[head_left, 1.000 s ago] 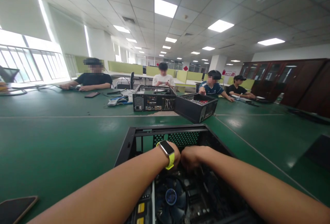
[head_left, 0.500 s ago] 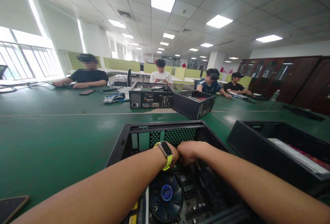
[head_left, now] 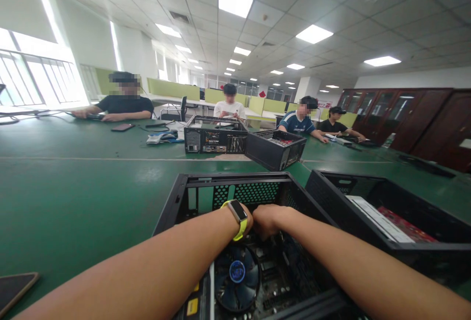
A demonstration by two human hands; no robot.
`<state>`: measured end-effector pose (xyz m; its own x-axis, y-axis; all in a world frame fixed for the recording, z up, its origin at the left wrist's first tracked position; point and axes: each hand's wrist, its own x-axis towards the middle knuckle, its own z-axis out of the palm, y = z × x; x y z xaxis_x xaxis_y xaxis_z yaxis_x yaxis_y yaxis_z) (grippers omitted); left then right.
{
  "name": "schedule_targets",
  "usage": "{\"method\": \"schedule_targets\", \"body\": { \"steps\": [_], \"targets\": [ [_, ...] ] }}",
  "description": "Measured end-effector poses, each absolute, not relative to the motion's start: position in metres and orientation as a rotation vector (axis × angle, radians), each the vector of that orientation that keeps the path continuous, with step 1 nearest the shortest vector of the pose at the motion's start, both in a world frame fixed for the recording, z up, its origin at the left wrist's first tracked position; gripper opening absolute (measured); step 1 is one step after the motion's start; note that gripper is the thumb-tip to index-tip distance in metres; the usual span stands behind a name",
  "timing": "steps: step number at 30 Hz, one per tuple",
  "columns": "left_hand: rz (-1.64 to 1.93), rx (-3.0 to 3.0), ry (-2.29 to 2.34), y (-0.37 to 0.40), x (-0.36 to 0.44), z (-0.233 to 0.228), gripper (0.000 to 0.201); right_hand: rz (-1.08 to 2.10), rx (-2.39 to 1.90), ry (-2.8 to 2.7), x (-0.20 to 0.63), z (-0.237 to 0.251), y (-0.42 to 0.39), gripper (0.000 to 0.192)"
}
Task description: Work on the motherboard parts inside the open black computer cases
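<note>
A black computer case (head_left: 235, 177) lies with its side off in front of me. Inside it are a round CPU fan (head_left: 237, 271) with a blue hub and a dusty motherboard (head_left: 275, 290). Both my hands reach into the far part of the case, close together. My left hand (head_left: 248, 219) wears a watch with a yellow-green strap (head_left: 241, 231); its fingers are hidden behind the wrist. My right hand (head_left: 267, 221) is closed, fingers curled downward. What it holds, if anything, is hidden beneath it.
A second open case (head_left: 324, 197) with a red board (head_left: 405, 224) stands close on the right. Two more cases (head_left: 215, 141) (head_left: 274, 150) stand farther back on the green table (head_left: 91, 187). Several people sit across it. A dark flat object (head_left: 16, 290) lies at lower left.
The right-hand case has shifted left, nearer to the one I reach into, and shows more of its inside. My hands stay almost in the same place.
</note>
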<state>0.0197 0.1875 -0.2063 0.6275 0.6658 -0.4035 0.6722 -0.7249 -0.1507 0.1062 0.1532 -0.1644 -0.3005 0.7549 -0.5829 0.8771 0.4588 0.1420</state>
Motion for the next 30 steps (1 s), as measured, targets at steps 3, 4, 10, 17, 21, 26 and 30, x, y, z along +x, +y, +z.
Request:
{"method": "schedule_targets", "body": {
  "steps": [3, 4, 10, 17, 21, 26, 30],
  "targets": [
    [-0.877, 2.819, 1.17, 0.18, 0.018, -0.198, 0.012, -0.266, 1.38, 2.118, 0.106, -0.166, 0.154, 0.042],
    [-0.906, 2.829, 1.166, 0.178, 0.018, -0.194, 0.017, -0.257, 1.396, 2.116, 0.106, -0.166, 0.154, 0.043],
    [-0.887, 2.82, 1.2, 0.17, 0.014, -0.181, 0.026, -0.249, 1.401, 2.114, 0.106, -0.166, 0.152, 0.046],
    [-1.073, 2.784, 1.09, 0.166, 0.015, -0.17, 0.041, -0.327, 1.416, 2.048, 0.106, -0.164, 0.155, 0.05],
    [-1.006, 2.799, 1.085, 0.165, 0.014, -0.168, 0.044, -0.324, 1.426, 2.042, 0.107, -0.163, 0.158, 0.051],
    [-1.099, 2.75, 1.106, 0.167, 0.017, -0.174, 0.045, -0.316, 1.434, 2.051, 0.105, -0.161, 0.158, 0.056],
    [-1.097, 2.723, 1.032, 0.165, 0.021, -0.15, 0.05, -0.367, 1.44, 2.034, 0.109, -0.159, 0.159, 0.055]
  ]
}}
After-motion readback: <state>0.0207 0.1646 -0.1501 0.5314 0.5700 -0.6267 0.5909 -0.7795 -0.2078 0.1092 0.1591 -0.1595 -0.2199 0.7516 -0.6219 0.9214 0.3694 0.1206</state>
